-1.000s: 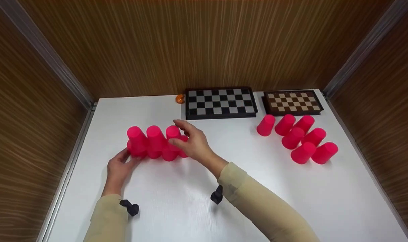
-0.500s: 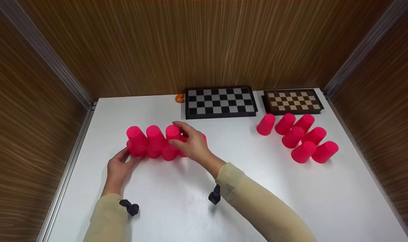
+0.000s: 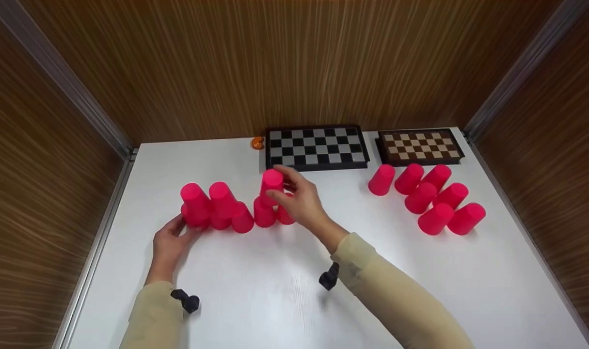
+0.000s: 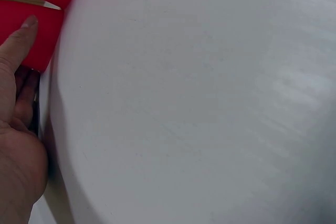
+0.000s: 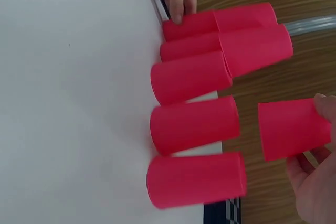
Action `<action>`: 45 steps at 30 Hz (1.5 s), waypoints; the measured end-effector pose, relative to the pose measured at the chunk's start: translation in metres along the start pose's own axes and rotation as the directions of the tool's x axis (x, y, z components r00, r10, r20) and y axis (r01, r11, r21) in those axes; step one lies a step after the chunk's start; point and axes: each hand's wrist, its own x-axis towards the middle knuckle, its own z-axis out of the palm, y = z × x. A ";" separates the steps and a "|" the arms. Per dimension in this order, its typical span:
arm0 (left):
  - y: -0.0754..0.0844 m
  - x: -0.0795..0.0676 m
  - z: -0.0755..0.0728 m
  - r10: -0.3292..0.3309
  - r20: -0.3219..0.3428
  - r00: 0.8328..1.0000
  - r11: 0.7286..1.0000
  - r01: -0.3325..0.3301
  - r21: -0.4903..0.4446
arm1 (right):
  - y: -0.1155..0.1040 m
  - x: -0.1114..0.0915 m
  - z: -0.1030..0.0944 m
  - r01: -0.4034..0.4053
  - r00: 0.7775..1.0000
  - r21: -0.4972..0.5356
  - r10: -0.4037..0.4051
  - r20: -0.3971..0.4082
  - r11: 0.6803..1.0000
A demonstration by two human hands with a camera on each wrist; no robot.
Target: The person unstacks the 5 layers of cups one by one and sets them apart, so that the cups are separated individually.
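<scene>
Bright pink cups stand upside down in a row on the white table (image 3: 255, 271). At the row's left end my left hand (image 3: 169, 247) holds a lower cup (image 4: 48, 35), thumb on its near side. Two upper cups (image 3: 195, 201) rest on the left part of that row. My right hand (image 3: 301, 198) pinches another upside-down cup (image 3: 272, 182) between thumb and fingers. In the right wrist view this held cup (image 5: 294, 128) hangs apart from the lower row, a gap beneath its rim. Below it stand the right-hand lower cups (image 3: 264, 213), the end one partly hidden by my hand.
Several more pink cups (image 3: 421, 198) stand in a cluster at the right. Behind them lies a brown-and-cream checkered board (image 3: 421, 146), with a black-and-grey one (image 3: 316, 146) to its left. A small orange object (image 3: 257, 143) sits beside it. Wood-grain walls enclose the table.
My right hand has raised the third upper cup off its place and carried it to the right. Lower cups behind that hand now show. My left hand has stayed put.
</scene>
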 end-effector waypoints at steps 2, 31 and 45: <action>0.000 0.000 0.000 -0.005 0.002 1.000 1.000 0.005 -0.001 | 0.003 -0.001 -0.012 0.010 1.000 0.007 -0.010 -0.022 1.000; 0.000 0.000 0.000 -0.021 0.004 1.000 1.000 0.021 0.002 | 0.069 -0.050 -0.175 -0.184 0.937 -0.062 0.156 -0.312 0.981; -0.001 0.000 0.000 -0.020 0.003 1.000 1.000 0.020 0.002 | 0.097 -0.074 -0.207 -0.341 0.881 -0.056 0.299 -0.366 0.938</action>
